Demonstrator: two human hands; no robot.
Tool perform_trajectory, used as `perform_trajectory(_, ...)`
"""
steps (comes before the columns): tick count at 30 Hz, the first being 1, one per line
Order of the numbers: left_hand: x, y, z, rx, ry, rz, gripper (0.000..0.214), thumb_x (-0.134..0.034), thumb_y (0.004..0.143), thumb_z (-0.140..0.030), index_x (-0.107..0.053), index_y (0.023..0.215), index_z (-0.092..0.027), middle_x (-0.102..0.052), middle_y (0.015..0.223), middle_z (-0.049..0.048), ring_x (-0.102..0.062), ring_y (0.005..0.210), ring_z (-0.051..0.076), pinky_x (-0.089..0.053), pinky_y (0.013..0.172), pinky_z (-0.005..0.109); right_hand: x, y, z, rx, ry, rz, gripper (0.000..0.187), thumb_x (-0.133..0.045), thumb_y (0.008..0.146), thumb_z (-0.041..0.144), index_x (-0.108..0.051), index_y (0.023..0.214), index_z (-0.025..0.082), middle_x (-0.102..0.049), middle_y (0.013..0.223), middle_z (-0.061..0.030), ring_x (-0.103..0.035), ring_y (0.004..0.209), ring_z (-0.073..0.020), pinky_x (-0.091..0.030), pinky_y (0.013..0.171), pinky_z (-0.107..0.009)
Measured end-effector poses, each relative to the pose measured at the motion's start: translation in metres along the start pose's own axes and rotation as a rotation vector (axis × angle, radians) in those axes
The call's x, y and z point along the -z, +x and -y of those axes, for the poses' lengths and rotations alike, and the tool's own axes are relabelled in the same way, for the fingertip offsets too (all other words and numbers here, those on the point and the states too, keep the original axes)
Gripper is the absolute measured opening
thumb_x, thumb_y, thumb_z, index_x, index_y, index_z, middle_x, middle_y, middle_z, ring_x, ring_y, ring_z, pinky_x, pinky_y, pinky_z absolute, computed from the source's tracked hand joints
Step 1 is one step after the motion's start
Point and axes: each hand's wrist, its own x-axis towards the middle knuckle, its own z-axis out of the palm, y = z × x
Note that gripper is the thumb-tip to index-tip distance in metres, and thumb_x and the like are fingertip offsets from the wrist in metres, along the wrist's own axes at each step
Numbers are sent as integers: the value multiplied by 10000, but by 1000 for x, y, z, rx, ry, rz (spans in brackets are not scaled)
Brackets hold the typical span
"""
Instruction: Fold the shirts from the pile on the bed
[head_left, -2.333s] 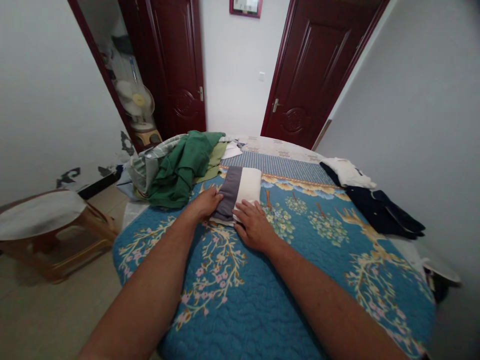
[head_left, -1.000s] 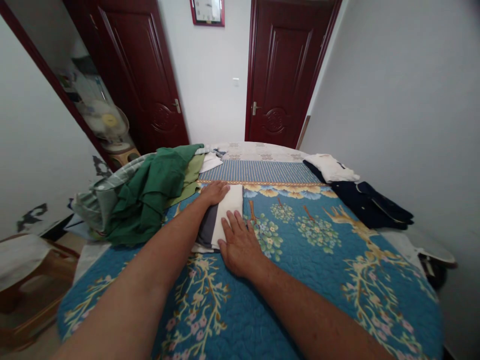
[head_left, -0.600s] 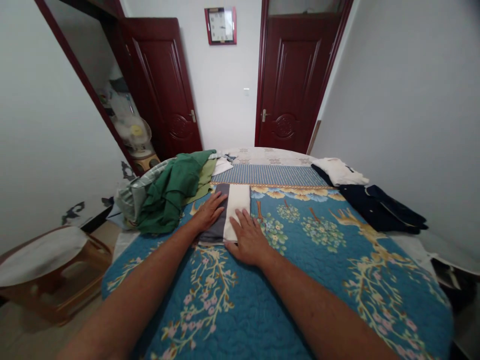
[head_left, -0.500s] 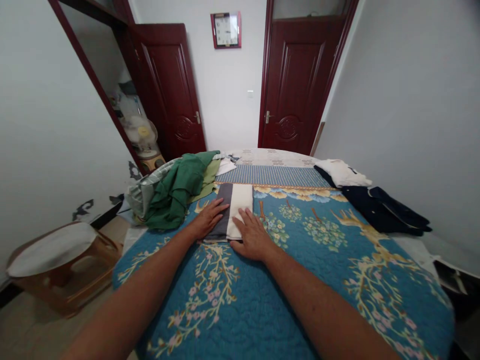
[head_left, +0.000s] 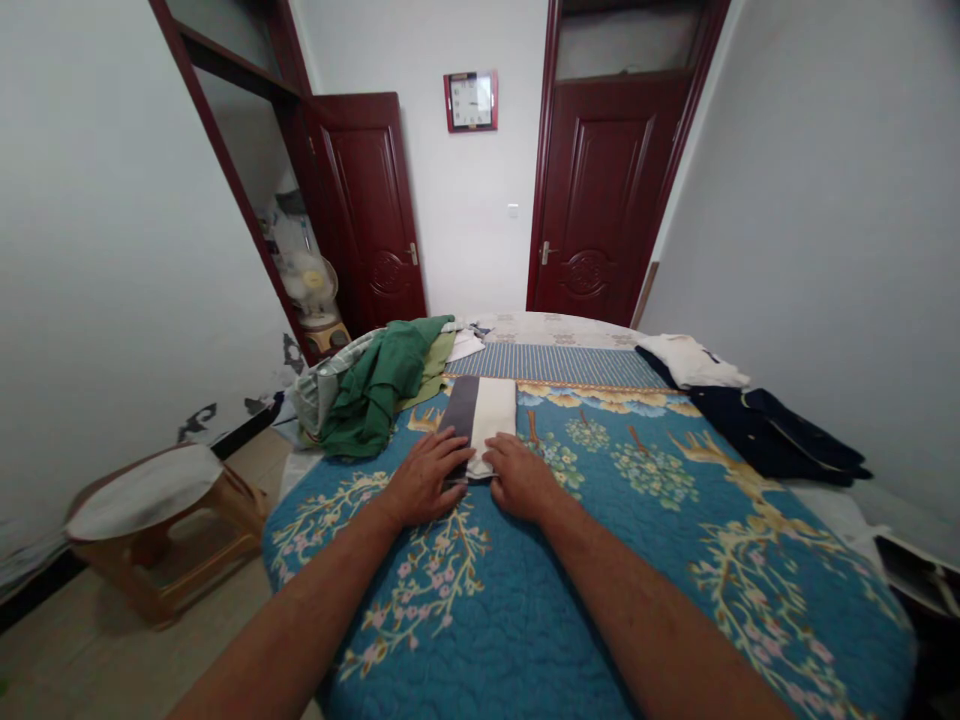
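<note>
A folded cloth (head_left: pixel 495 412), cream with a dark grey band along its left side, lies flat on the bed in front of me. My left hand (head_left: pixel 429 478) rests over its near left corner, fingers stretched across the grey band and thumb apart at the near edge. At the near right corner, my right hand (head_left: pixel 519 476) touches the cream part with bent fingertips, its thumb low by the edge. Both hands look open, and the near corners are partly hidden beneath them.
A heap of green clothes (head_left: pixel 382 385) lies at the bed's far left. A white garment (head_left: pixel 694 360) and dark navy clothes (head_left: pixel 776 432) lie on the right. The blue floral quilt (head_left: pixel 555 600) covers the bed. A brown stool (head_left: pixel 161 550) stands at left.
My hands have drawn back towards the cloth's near edge and closer together, their fingers more bent than before. The view has tilted up and shifted slightly left.
</note>
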Motion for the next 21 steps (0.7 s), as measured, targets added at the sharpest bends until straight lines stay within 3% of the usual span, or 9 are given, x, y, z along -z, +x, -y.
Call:
perform_trajectory(5,-12,8,-10,84,79,2,542,-732,926,-351,-650,1454,-255,-633,1545,115,-515,1492,364,-395,1260,610,-5,7,-2,-106,28,-77,324,-584,882,113,-722,1175,129,-722,1263,-174,-600,1329,-269,-442,1189,-412)
perform_trajectory(11,-17,8,10,197,105,-42,525,-654,879,-124,-680,1381,-273,-739,1387,119,-646,1364,321,-471,1202,567,10,7,11,-179,-13,-26,264,-564,926,180,-716,1139,142,-718,1231,-167,-603,1293,-275,-430,1165,-404)
perform_trajectory(15,-11,15,9,185,93,-80,421,-626,924,-173,-702,1328,-265,-778,1310,112,-715,1248,299,-462,1209,558,18,6,37,-138,-146,-40,483,-635,942,290,-627,1407,159,-667,1391,-178,-411,1507,-369,-154,1297,-621)
perform_trajectory(17,-9,21,0,165,82,-116,362,-618,957,-238,-716,1306,-247,-791,1269,116,-737,1189,301,-472,1198,552,19,9,45,-183,-193,-59,498,-569,992,253,-580,1482,166,-669,1400,-179,-453,1473,-363,-85,1297,-653)
perform_trajectory(21,-8,33,-19,149,38,-156,301,-610,996,-344,-746,1240,-233,-813,1152,118,-757,1079,300,-537,1118,515,22,14,39,-286,-201,-21,342,-458,1047,222,-706,1280,182,-750,1207,-163,-640,1199,-307,-287,1241,-538)
